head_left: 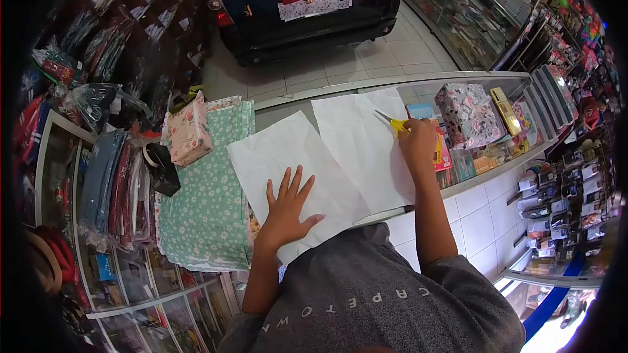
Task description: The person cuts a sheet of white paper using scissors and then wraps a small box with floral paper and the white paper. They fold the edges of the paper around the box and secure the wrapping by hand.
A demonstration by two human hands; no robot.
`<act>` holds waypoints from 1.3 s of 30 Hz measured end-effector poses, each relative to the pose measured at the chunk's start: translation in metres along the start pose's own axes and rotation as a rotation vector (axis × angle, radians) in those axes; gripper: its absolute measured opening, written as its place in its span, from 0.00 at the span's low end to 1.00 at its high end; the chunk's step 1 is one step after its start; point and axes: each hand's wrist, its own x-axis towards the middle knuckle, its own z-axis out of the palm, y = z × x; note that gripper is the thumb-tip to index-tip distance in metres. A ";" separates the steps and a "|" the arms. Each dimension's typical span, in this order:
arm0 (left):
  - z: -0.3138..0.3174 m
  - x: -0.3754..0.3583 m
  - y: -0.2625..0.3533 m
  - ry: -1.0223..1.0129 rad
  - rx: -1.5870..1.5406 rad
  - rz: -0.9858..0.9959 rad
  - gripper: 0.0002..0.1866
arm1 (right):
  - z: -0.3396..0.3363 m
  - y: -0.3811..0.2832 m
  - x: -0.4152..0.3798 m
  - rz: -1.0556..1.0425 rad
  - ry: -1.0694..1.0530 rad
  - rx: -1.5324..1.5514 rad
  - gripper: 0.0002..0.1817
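Note:
Two sheets of white paper lie on the glass counter in front of me, a left sheet (278, 147) and a right sheet (356, 134), with their edges meeting or overlapping near the middle. My left hand (289, 206) rests flat on the left sheet, fingers spread. In my right hand (418, 144) is a pair of scissors (395, 122) with yellow handles. Its blades point up and left over the right sheet. The fingers partly hide the handles. Just beyond that hand lie a blue booklet (420, 111) and a pink-and-yellow packet (443, 157).
Green floral fabric (203, 212) lies left of the paper, with a floral-wrapped box (186, 132) and a black tape dispenser (161, 168) on it. Rightward are another floral-wrapped box (468, 114) and a gold case (505, 111). A black vehicle (307, 36) stands beyond the counter.

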 end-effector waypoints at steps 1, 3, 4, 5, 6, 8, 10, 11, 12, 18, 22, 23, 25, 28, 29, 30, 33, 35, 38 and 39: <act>0.001 -0.001 0.001 0.060 0.021 0.014 0.47 | 0.004 0.002 0.000 0.001 0.000 0.000 0.08; 0.009 -0.003 0.002 0.109 0.051 0.023 0.45 | 0.016 0.006 -0.001 0.011 -0.081 0.084 0.09; 0.011 -0.004 0.002 0.157 0.080 0.033 0.44 | 0.012 0.002 -0.002 0.015 -0.073 0.085 0.09; 0.010 -0.004 0.002 0.158 0.084 0.041 0.44 | 0.005 -0.006 -0.006 0.032 -0.119 0.075 0.10; 0.010 -0.005 0.002 0.166 0.070 0.039 0.43 | -0.002 -0.014 -0.010 0.051 -0.165 0.065 0.10; 0.009 -0.004 0.002 0.167 0.053 0.049 0.42 | -0.007 -0.027 -0.023 0.049 -0.192 0.043 0.11; 0.008 -0.005 0.003 0.169 0.059 0.041 0.41 | -0.013 -0.036 -0.031 0.082 -0.366 0.024 0.14; 0.007 -0.004 0.002 0.163 0.060 0.054 0.41 | -0.011 -0.039 -0.036 0.095 -0.360 0.021 0.14; 0.007 -0.004 0.001 0.166 0.054 0.054 0.41 | -0.008 -0.042 -0.046 0.124 -0.317 0.005 0.16; 0.006 -0.005 0.001 0.151 0.051 0.059 0.40 | -0.019 -0.055 -0.081 0.199 -0.315 -0.113 0.18; 0.006 -0.004 0.001 0.153 0.044 0.072 0.40 | -0.036 -0.056 -0.092 0.224 -0.274 -0.145 0.18; 0.006 -0.004 0.001 0.154 0.043 0.073 0.40 | -0.040 -0.054 -0.095 0.233 -0.263 -0.107 0.18; 0.006 -0.005 0.000 0.152 0.042 0.071 0.40 | -0.044 -0.047 -0.102 0.242 -0.256 -0.070 0.17; 0.005 -0.005 -0.001 0.155 0.034 0.072 0.40 | -0.046 -0.034 -0.112 0.271 -0.138 -0.163 0.16; 0.005 -0.005 -0.001 0.157 0.028 0.078 0.40 | -0.048 -0.028 -0.113 0.265 -0.141 -0.160 0.16; 0.004 -0.005 -0.001 0.160 0.024 0.082 0.40 | -0.050 -0.020 -0.114 0.277 -0.166 -0.073 0.15; 0.004 -0.005 -0.002 0.163 0.004 0.084 0.40 | -0.059 -0.016 -0.107 0.248 -0.185 0.008 0.11; 0.006 -0.004 -0.003 0.179 0.019 0.044 0.40 | -0.059 -0.007 -0.098 0.200 -0.140 0.109 0.10; 0.010 -0.004 -0.006 0.199 0.020 0.094 0.40 | -0.083 -0.018 -0.075 0.081 -0.023 0.181 0.10; 0.010 -0.004 -0.007 0.217 0.025 0.062 0.40 | -0.097 -0.027 -0.064 0.025 -0.003 0.231 0.11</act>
